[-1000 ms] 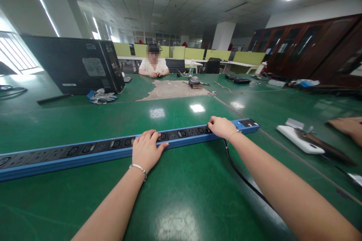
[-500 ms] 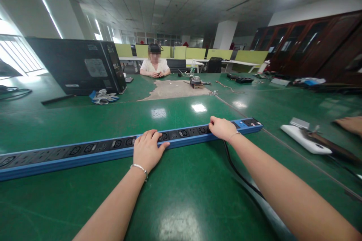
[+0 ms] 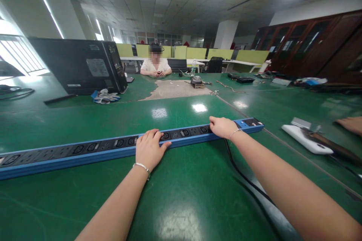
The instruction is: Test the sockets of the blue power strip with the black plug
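Observation:
A long blue power strip (image 3: 106, 150) with a row of black sockets lies across the green table. My left hand (image 3: 149, 148) grips it near the middle, fingers over the top and thumb along the near side. Farther right, my right hand (image 3: 223, 127) is closed over the sockets, its fingers pressed together and pointing left. What those fingers hold is hidden. A black cable (image 3: 237, 170) comes out from beneath this hand and runs toward me under my right forearm.
At the left stand a black computer case (image 3: 76, 66) and gloves (image 3: 105, 97). A person (image 3: 155, 64) sits across the table (image 3: 93, 120). On the right lies a white device with a brown handle (image 3: 305, 139), near another person's hand (image 3: 350, 125). A round metal part (image 3: 196, 80) sits at the back.
Both hands keep their places on the power strip. The whole view has shifted very slightly; nothing else visibly moves.

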### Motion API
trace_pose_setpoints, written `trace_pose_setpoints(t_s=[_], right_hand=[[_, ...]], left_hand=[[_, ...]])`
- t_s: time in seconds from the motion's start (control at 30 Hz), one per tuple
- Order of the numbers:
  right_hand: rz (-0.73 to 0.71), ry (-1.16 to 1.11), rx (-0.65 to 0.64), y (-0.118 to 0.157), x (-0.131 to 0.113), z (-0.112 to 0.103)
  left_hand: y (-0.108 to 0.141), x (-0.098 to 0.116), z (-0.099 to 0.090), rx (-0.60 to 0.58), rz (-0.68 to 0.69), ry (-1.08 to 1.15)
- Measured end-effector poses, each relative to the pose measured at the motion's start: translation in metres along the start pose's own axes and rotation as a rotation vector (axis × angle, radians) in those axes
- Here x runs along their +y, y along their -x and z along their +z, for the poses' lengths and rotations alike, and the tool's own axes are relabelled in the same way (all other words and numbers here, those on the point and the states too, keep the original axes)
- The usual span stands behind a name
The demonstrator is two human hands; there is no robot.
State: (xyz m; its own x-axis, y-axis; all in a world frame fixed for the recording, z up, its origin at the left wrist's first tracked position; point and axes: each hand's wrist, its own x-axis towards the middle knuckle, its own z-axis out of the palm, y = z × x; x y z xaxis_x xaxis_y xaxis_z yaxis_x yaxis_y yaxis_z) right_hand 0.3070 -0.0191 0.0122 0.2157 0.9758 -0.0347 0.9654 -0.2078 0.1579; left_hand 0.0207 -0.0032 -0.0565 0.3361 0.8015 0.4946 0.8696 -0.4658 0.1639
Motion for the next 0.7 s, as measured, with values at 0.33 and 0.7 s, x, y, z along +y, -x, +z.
trace_pose_setpoints(t_s=[0.33,0.7], right_hand=[[0.012,0.043,0.002,0.001,-0.001,0.003],[0.197,-0.227,0.087,0.006,0.0,0.016]], left_hand=[[0.001,0.0,0.001,0.004,-0.002,0.001],[0.0,0.001,-0.001,-0.016,-0.009,0.002]])
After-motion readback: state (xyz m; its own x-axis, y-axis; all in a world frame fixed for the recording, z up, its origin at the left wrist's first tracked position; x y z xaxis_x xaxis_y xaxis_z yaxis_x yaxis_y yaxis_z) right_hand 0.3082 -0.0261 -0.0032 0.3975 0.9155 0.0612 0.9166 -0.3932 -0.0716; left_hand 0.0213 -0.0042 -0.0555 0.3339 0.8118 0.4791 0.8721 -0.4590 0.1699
